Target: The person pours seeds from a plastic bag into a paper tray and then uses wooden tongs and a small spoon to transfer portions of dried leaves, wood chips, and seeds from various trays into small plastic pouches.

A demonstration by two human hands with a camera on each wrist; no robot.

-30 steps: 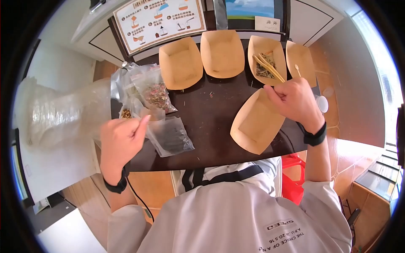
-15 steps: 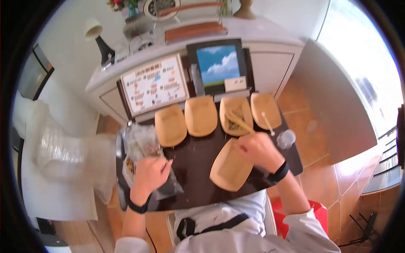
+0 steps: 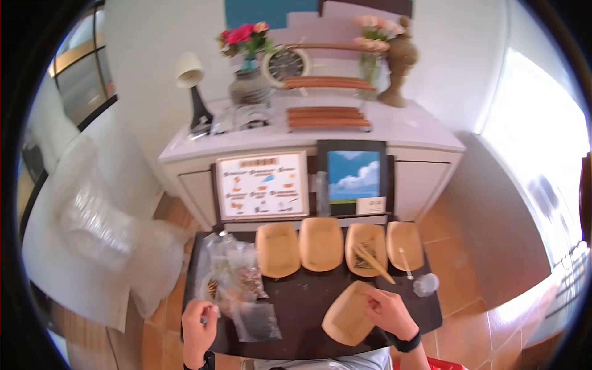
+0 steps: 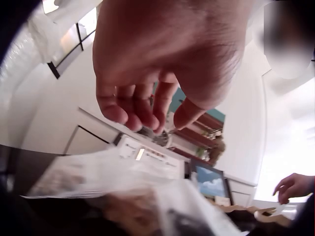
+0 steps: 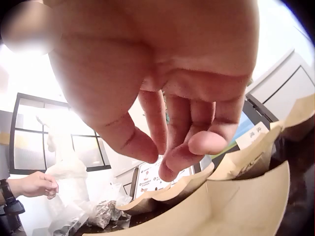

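In the head view my left hand (image 3: 199,330) hovers at the table's left front, near clear bags (image 3: 256,322); the left wrist view shows its fingers (image 4: 142,105) loosely bent and holding nothing. My right hand (image 3: 391,316) is over the right side of an empty paper tray (image 3: 344,317). Loosely curled fingers (image 5: 182,132) hang above that tray (image 5: 221,209) in the right wrist view, with nothing in them. Behind stand several paper trays (image 3: 277,250); one holds dried herbs and wooden tongs (image 3: 375,264), another a small light stick (image 3: 405,263).
A clear plastic cup (image 3: 426,285) stands at the table's right edge. A printed sheet (image 3: 262,186) and a sky picture (image 3: 354,176) are propped at the back. Behind them a white cabinet (image 3: 419,132) bears a lamp, flowers and a clock. Bubble wrap (image 3: 92,222) lies left.
The head view has tilted up, showing the cabinet top and wall. Both hands sit lower in the picture. The trays and bags keep their arrangement on the table.
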